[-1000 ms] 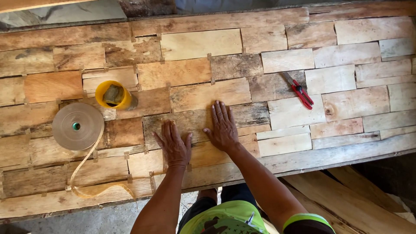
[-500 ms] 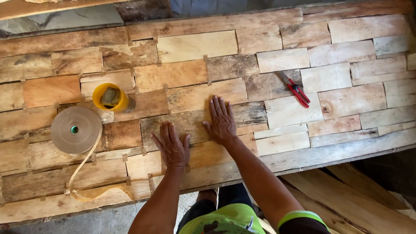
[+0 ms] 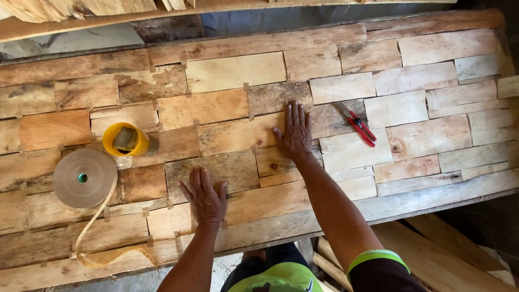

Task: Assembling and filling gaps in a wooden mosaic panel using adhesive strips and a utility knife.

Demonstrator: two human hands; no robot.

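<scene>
Veneer sheet [image 3: 238, 135] — we press left hand [image 3: 205, 197] and right hand [image 3: 294, 132] flat, fingers spread, gripping nothing; tape roll [image 3: 84, 178] nearby.

Rough, matt wood veneer pieces [image 3: 238, 73] cover the bench [image 3: 411, 197], beside a matt brown paper tape roll [image 3: 85, 178], a glossy yellow plastic cup [image 3: 125, 139] and red-handled metal cutters [image 3: 357, 124].

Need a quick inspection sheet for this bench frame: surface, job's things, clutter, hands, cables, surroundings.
Surface: patchwork sheet of thin wood veneer pieces joined at the seams, covering the bench.
Job's things: brown paper tape roll, loose tail trailing to the near edge; yellow cup; red-handled cutters.
Clutter: nothing seen.
Hands: left hand and right hand flat on the veneer, palms down, holding nothing.
Cables: nothing seen.
Surroundings: wood planks below the bench; rough boards beyond the far edge.
</scene>
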